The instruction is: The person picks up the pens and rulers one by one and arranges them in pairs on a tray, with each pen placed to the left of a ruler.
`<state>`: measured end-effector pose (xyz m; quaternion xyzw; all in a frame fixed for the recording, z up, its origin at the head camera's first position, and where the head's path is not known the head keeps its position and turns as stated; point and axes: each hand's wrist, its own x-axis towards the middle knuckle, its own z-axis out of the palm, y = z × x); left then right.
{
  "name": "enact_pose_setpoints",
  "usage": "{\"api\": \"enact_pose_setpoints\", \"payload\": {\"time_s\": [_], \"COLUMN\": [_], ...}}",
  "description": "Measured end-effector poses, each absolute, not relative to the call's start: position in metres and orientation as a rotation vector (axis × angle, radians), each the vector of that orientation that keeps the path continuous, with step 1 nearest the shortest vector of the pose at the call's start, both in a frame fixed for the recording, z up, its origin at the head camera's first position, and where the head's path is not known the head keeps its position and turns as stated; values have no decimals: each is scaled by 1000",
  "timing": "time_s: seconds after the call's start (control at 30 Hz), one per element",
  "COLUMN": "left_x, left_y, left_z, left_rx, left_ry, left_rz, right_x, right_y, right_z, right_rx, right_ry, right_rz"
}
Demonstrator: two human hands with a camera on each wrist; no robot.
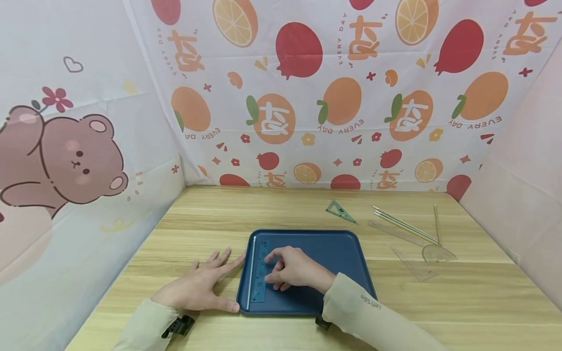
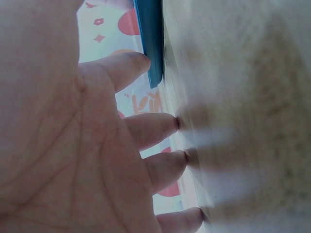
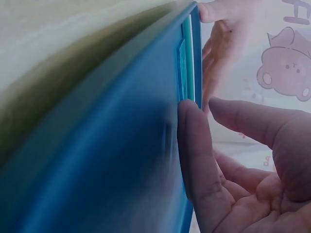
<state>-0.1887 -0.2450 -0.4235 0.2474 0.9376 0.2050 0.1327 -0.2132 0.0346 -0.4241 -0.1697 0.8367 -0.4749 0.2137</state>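
Sleeves (image 1: 371,314) over wooden table (image 1: 197,214); printed cloth (image 1: 307,87) behind. Blue tray (image 1: 331,261): pencil (image 1: 251,275) along left edge, ruler (image 1: 259,285) just beside. Left hand (image 1: 199,287) spread, touching tray; right hand (image 1: 296,268) loosely bent, only touching ruler.

A wood-grain table (image 1: 206,209) runs back to a white cloth (image 1: 307,114) printed with oranges, red fruits, small flowers and "EVERY DAY". At the rear of the table lies a green set square (image 1: 346,216). To its right, several pencils (image 1: 405,224) lie side by side on a slant, with a clear ruler (image 1: 394,231) just in front of them. A thin rod (image 1: 436,222) runs down to the pencils' near ends, beside a clear protractor (image 1: 439,253). Nearer the front lies a clear triangle (image 1: 419,270), faint against the wood. On the left wall is a printed brown bear (image 1: 83,161) beneath a flower (image 1: 57,99); the right wall (image 1: 515,170) is pale.
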Motion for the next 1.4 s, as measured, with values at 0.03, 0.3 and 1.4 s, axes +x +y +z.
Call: {"api": "enact_pose_setpoints", "payload": {"time_s": [0.03, 0.3, 1.4], "left_x": [-188, -189, -189], "left_y": [-245, -244, -246], "left_z": [-423, -423, -424], "left_rx": [722, 736, 723], "left_ry": [2721, 2728, 2712], "left_rz": [593, 591, 610], "right_x": [-214, -219, -262], "right_y": [36, 47, 195], "right_z": [-424, -424, -404], "right_rx": [-478, -505, -429], "right_ry": [2321, 2317, 2494], "right_rz": [-1316, -1276, -1355]}}
